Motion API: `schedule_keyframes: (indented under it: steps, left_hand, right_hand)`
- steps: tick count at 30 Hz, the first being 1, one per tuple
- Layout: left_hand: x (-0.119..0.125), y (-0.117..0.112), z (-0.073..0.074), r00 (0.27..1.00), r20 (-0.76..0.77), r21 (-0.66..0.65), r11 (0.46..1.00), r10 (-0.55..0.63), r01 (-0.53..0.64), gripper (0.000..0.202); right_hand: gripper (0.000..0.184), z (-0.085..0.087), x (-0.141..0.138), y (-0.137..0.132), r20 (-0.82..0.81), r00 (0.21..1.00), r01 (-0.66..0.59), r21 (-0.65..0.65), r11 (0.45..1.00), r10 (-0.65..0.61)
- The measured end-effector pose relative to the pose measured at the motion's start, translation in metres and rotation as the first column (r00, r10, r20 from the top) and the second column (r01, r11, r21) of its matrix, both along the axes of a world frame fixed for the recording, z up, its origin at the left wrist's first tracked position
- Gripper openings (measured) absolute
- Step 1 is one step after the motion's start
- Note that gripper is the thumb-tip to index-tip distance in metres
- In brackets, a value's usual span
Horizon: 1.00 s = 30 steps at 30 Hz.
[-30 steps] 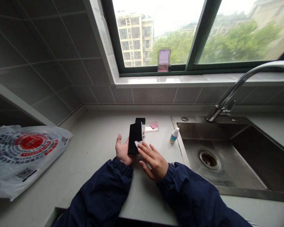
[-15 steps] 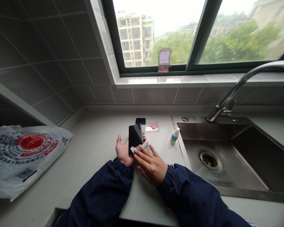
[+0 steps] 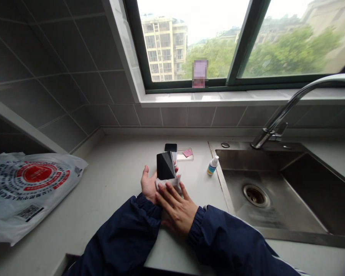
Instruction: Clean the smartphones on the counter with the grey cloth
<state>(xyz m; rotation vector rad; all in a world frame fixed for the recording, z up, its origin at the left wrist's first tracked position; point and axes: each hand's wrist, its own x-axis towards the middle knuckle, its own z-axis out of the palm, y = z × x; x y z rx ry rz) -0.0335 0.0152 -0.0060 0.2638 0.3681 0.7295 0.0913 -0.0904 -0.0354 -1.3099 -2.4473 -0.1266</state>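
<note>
My left hand (image 3: 148, 186) cradles a black smartphone (image 3: 165, 165), screen up, over the grey counter. A small white wipe (image 3: 172, 181) lies across the phone's near end, and the fingers of my right hand (image 3: 176, 207) press flat on it. Just beyond lies a second dark phone (image 3: 171, 148) flat on the counter, beside a clear phone case (image 3: 186, 153) with a pink slip in it. A small white bottle with a blue label (image 3: 211, 165) stands to the right, near the sink's edge.
A steel sink (image 3: 276, 188) with a curved tap (image 3: 287, 107) fills the right side. A printed white plastic bag (image 3: 25, 188) lies at the counter's left. Tiled walls (image 3: 60, 76) close the back and left, with a window sill (image 3: 232, 97) above.
My right hand has slid the wipe down and leftward across the phone's near end, covering more of it. The left hand has tilted the phone slightly. Nothing else has moved.
</note>
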Motion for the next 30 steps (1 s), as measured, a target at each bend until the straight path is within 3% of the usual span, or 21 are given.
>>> schedule_keyframes:
  steps: [4,8,10,13,16,19,25,30]
  left_hand:
    - [0.000,0.000,-0.002,0.997,0.019,0.006,0.998,-0.068,0.068,0.077]
    - [0.003,-0.001,0.002,0.996,-0.018,0.005,0.996,-0.085,0.085,0.065]
    - [0.005,-0.002,0.006,0.997,-0.034,0.003,0.998,-0.070,0.070,0.063]
    - [0.009,-0.004,0.009,0.998,-0.033,0.043,0.998,0.045,-0.043,0.064]
    - [0.012,-0.005,0.009,0.994,-0.013,0.111,0.988,0.106,-0.103,0.064]
    - [0.013,-0.006,0.007,0.996,-0.017,0.123,0.989,0.084,-0.081,0.065]
    - [0.018,-0.013,0.010,0.995,-0.046,0.116,0.990,0.087,-0.081,0.063]
    - [0.023,-0.018,0.008,0.998,-0.058,0.094,0.996,0.010,-0.005,0.064]
  right_hand:
    - [0.089,0.001,-0.001,-0.002,-0.020,1.000,-0.023,0.018,1.000,0.023]
    - [0.079,0.009,-0.002,-0.002,-0.056,0.998,-0.021,0.044,0.999,0.024]
    - [0.070,0.013,0.001,-0.001,-0.093,0.995,-0.015,0.062,0.998,0.021]
    - [0.054,0.017,0.008,0.005,-0.183,0.983,0.005,0.136,0.991,0.020]
    - [0.058,0.015,0.021,0.014,-0.263,0.964,0.028,0.252,0.967,0.041]
    - [0.056,0.011,0.033,0.022,-0.269,0.962,0.034,0.305,0.952,0.051]
    - [0.042,0.007,0.039,0.027,-0.272,0.961,0.039,0.323,0.946,0.054]
    - [0.039,0.004,0.033,0.025,-0.271,0.959,0.008,0.329,0.944,0.086]
